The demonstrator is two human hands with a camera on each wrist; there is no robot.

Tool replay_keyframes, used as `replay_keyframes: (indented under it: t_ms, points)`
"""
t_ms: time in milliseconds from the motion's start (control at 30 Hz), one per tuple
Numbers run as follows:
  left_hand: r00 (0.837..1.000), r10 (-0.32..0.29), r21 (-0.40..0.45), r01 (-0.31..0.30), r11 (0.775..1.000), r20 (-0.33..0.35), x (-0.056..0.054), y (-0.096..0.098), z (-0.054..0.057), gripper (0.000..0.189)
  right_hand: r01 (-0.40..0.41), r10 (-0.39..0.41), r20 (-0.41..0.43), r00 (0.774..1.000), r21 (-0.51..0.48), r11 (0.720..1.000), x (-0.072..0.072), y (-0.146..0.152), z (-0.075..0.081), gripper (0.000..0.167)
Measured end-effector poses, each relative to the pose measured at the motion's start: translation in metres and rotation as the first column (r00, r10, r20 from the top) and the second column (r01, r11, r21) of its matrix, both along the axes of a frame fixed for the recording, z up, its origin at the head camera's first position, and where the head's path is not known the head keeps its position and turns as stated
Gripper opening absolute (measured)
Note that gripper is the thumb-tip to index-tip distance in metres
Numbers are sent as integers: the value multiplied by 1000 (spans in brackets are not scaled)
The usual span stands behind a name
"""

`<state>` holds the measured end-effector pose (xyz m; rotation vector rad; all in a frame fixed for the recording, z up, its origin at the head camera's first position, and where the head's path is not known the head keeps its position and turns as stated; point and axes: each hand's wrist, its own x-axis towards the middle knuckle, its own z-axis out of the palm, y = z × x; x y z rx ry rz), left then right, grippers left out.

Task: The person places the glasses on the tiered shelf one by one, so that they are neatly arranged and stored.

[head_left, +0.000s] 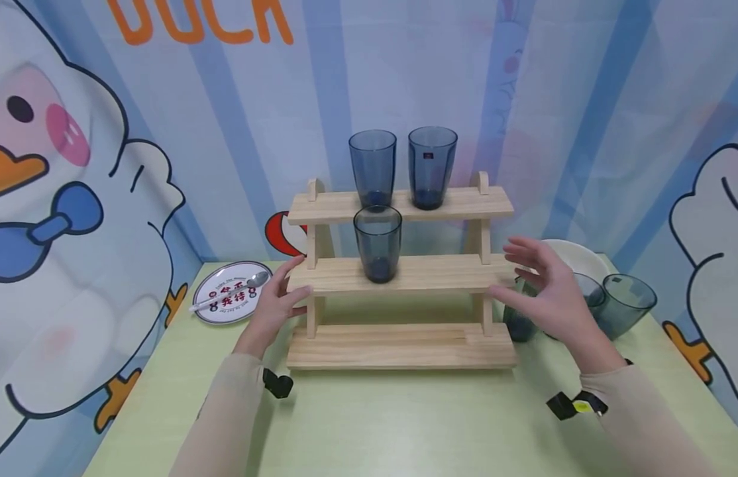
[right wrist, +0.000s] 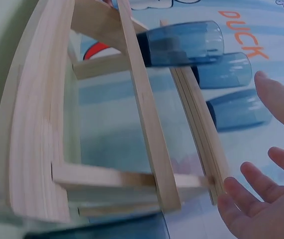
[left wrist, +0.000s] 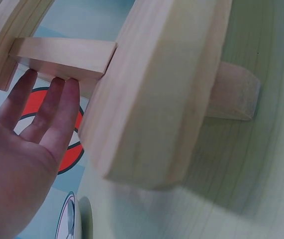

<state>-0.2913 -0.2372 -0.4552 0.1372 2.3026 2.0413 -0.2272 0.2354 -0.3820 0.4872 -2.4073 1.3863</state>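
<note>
A three-tier wooden display rack point(head_left: 405, 351) stands on the table. My left hand point(head_left: 278, 301) grips its left end at the middle shelf; in the left wrist view, several fingertips point(left wrist: 71, 85) touch the upright below that shelf. My right hand point(head_left: 548, 291) is spread beside the rack's right end, apart from it in the right wrist view point(right wrist: 266, 194). Two blue-tinted glasses point(head_left: 372, 165) point(head_left: 432, 165) stand upright on the top shelf. A third blue glass point(head_left: 377, 245) stands on the middle shelf.
Several tinted glasses point(head_left: 627, 306) stand right of the rack, partly hidden by my right hand, before a white bowl or plate point(head_left: 574, 255). At left, a spoon point(head_left: 257, 279) lies across a printed plate point(head_left: 216, 308). A cartoon-printed curtain point(head_left: 238, 132) hangs behind.
</note>
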Motion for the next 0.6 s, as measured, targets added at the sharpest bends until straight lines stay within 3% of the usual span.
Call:
replay_keyframes:
  t_ms: [267,600]
  points:
    - [1000,-9,7,9,1000,-6,-1,-1,-2,66,138,-137,-15,990,33,990,10,39,0,83]
    - [1000,-14,0,14,1000,-8,0,-2,-1,67,271,-278,41,960,125,954,20,90,-11,86]
